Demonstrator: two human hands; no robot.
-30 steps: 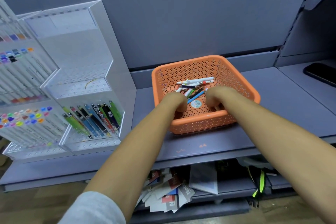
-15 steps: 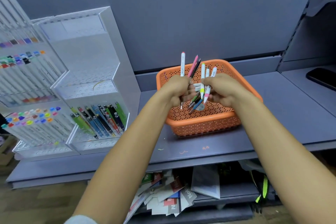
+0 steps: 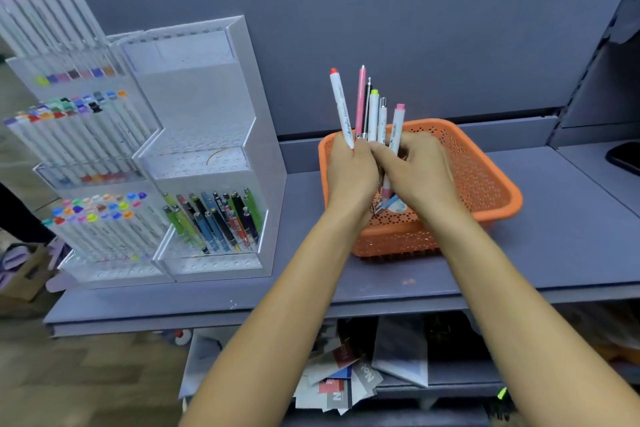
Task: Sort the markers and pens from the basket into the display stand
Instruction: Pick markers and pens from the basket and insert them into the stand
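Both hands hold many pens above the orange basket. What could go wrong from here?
The pens stand at uneven heights between the left hand and right hand; one might slip and fall outside the basket. The kinds are mixed in one bundle, so one could end in the wrong compartment of the display stand.

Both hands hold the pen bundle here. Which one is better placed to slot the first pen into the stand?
Probably the left hand: it is the one nearer the display stand; the right hand would have to cross it. Both grip the pens over the basket.
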